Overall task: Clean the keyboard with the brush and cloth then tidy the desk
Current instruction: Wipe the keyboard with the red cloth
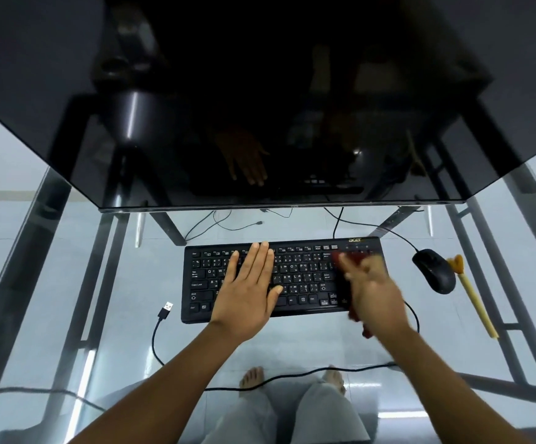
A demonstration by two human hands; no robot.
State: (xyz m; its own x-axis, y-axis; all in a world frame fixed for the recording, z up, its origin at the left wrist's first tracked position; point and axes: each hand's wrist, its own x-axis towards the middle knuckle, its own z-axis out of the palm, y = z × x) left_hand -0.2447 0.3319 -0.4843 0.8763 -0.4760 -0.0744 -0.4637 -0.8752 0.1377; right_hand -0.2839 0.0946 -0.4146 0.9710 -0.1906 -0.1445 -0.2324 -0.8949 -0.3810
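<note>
A black keyboard (305, 274) lies flat on the glass desk (68, 277) in front of me. My left hand (251, 285) rests palm down on its left half, fingers together and straight. My right hand (372, 290), blurred by motion, presses a dark red cloth (353, 310) on the keyboard's right end. The brush (471, 293), with a pale yellow handle and orange bristles, lies on the desk right of the black mouse (434, 270), untouched.
A large dark monitor (260, 107) overhangs the back of the desk. A loose USB plug (165, 310) and its black cable lie left of the keyboard and run along the near edge. My legs and bare feet show through the glass.
</note>
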